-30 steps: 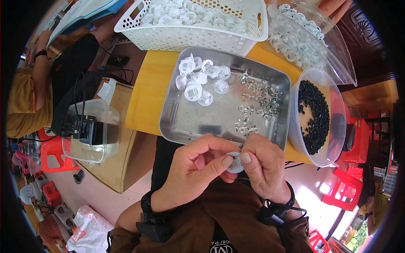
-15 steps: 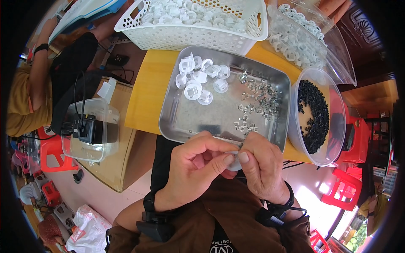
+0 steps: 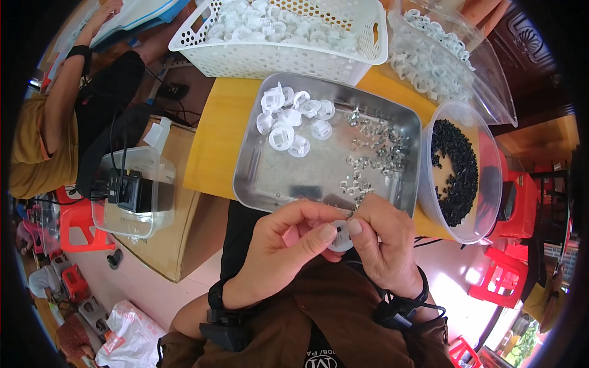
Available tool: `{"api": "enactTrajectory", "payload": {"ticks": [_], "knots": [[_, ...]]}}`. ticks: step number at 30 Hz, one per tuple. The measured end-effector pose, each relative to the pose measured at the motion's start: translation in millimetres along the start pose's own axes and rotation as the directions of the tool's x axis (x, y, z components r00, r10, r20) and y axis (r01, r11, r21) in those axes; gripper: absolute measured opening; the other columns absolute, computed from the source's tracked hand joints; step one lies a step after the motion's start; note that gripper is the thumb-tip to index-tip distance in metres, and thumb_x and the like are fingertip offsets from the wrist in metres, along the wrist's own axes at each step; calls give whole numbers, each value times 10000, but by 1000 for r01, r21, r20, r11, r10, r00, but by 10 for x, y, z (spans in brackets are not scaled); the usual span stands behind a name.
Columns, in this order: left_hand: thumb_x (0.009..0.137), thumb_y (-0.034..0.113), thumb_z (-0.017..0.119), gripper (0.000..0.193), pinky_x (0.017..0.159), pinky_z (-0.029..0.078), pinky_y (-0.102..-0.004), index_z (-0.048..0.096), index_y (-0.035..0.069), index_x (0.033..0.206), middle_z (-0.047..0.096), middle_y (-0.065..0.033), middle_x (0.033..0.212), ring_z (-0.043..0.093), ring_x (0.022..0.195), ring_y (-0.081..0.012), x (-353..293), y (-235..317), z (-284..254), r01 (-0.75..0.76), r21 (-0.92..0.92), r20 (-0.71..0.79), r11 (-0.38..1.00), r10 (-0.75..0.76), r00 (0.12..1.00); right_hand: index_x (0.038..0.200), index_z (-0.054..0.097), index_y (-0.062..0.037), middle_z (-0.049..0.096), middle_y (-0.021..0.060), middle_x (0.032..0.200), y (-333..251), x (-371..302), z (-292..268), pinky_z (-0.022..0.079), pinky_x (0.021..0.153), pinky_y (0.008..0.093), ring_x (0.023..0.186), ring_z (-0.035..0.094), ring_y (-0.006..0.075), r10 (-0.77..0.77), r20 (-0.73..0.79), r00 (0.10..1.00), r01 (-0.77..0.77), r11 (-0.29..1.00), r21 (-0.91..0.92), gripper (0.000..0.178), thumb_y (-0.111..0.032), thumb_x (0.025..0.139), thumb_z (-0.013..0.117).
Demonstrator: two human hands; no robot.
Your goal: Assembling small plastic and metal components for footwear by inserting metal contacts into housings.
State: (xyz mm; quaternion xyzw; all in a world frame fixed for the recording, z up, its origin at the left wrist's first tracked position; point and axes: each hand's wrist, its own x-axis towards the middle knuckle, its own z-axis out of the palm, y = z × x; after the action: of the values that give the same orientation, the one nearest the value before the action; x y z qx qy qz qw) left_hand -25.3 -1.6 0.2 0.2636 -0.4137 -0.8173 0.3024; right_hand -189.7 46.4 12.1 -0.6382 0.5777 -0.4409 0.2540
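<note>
My left hand pinches a small round white plastic piece between thumb and fingers, just past the near edge of a metal tray. A dark spot shows on the piece's face. Against its right edge, my right hand is closed, thumb pressed to the bent forefinger; whatever lies between those fingertips is hidden. In the tray's far left part sits a cluster of similar white plastic pieces. Several small shiny clear or metallic parts lie scattered along its right side, some close to my right knuckles.
Behind the tray stands a white perforated basket of white pieces. A clear bin of white rings is at the far right, a clear tub of small black parts nearer. A cardboard box is left; beyond it, another person's arm.
The white piece has tilted slightly in my fingers, so its face and dark spot show more. Both hands keep nearly the same place. At far left, the other person's arm has shifted.
</note>
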Motion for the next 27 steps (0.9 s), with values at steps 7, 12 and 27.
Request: {"api": "enactTrajectory", "payload": {"ticks": [7,12,27], "knots": [[886,58,585,169,684,548,-246,593,-44,1021,550,-74,949,617,812,-138,-18,-21,-53,-50,15,21,999,49,999,748,577,-41,492,99,625,-21,-10,41,382,463,359,527,493,280,-90,30,995,89,995,39,110,-92,835,621],[871,19,579,110,658,583,-268,600,-54,951,526,-85,866,603,768,-162,14,36,-50,-157,245,10,957,160,987,744,571,-39,475,97,614,-44,11,89,372,456,358,516,478,272,-102,15,995,102,995,-14,102,-70,826,623],[917,106,528,239,604,560,-310,538,-14,1123,617,-92,883,622,714,-158,-28,15,-155,62,-242,-79,968,-84,993,777,619,-48,551,71,707,-62,55,5,408,494,304,577,529,211,-71,-66,995,72,997,13,62,-69,777,677]]}}
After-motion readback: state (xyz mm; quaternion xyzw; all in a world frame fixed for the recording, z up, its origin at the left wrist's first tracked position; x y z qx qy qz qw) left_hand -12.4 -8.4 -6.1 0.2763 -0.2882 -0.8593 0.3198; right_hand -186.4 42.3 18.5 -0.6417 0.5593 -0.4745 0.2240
